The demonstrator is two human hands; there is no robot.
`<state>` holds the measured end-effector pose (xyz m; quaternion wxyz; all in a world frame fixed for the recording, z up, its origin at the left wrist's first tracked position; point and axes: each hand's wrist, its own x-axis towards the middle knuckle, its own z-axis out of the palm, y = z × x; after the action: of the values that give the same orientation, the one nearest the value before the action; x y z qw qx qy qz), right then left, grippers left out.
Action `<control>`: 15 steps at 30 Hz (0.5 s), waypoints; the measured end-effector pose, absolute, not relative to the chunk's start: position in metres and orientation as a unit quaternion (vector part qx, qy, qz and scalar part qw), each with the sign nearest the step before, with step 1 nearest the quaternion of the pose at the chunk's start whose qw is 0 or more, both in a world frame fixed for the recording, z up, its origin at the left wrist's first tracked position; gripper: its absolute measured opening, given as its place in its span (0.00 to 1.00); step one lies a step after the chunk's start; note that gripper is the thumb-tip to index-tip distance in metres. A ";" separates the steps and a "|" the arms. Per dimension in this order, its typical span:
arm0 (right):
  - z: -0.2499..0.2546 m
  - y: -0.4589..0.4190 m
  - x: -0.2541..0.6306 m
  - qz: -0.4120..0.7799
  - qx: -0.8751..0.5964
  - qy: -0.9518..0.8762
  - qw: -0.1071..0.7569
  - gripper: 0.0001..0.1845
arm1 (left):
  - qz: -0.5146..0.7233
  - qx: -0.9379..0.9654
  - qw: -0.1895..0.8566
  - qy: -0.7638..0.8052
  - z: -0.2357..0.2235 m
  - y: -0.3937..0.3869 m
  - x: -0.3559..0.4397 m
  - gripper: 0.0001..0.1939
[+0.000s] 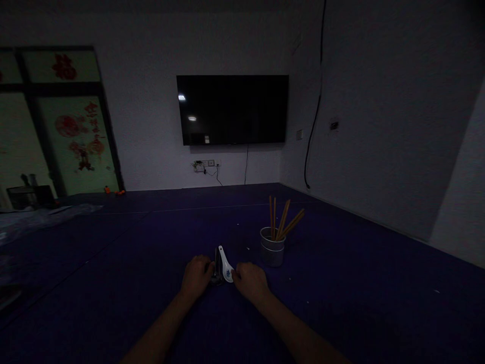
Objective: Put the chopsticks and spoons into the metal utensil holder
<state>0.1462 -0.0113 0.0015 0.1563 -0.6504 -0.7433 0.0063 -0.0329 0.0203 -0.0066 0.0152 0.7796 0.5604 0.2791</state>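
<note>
A white soup spoon (226,268) with a blue pattern in its bowl is pinched at the bowl's right edge by my right hand (250,279), its handle pointing away from me. My left hand (197,277) has its fingers closed on a dark, shiny piece (216,275) with a long upright part; its kind is hard to make out in the dim light. The dark piece lies close along the spoon's left side, and I cannot tell whether they touch. Right of my hands stands a grey metal cup (272,253) with several wooden chopsticks (282,220) leaning in it.
The dark blue surface (151,253) reaches to the walls and carries small white scraps. Clear plastic sheeting (49,217) lies at the left. Small orange items (119,192) rest near the door (79,136). A black cable (314,126) hangs on the right wall, and a television (233,108) is mounted ahead.
</note>
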 end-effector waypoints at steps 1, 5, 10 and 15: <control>0.001 -0.011 0.146 0.004 -0.650 -0.743 0.160 0.15 | 0.281 0.780 0.013 0.559 -0.007 0.020 -0.033 0.17; 0.000 -0.009 0.146 0.009 -0.664 -0.727 0.177 0.13 | 0.291 0.780 0.014 0.554 -0.007 0.020 -0.033 0.16; -0.002 -0.005 0.148 0.018 -0.677 -0.709 0.197 0.13 | 0.293 0.781 0.018 0.551 -0.009 0.021 -0.033 0.16; 0.002 -0.004 0.152 0.016 -0.678 -0.701 0.220 0.13 | 0.320 0.779 -0.008 0.538 -0.003 0.019 -0.034 0.18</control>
<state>0.1520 -0.0045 0.0016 0.2198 -0.6781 -0.7012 0.0164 -0.0335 0.0187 -0.0027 -0.0084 0.7795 0.5384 0.3201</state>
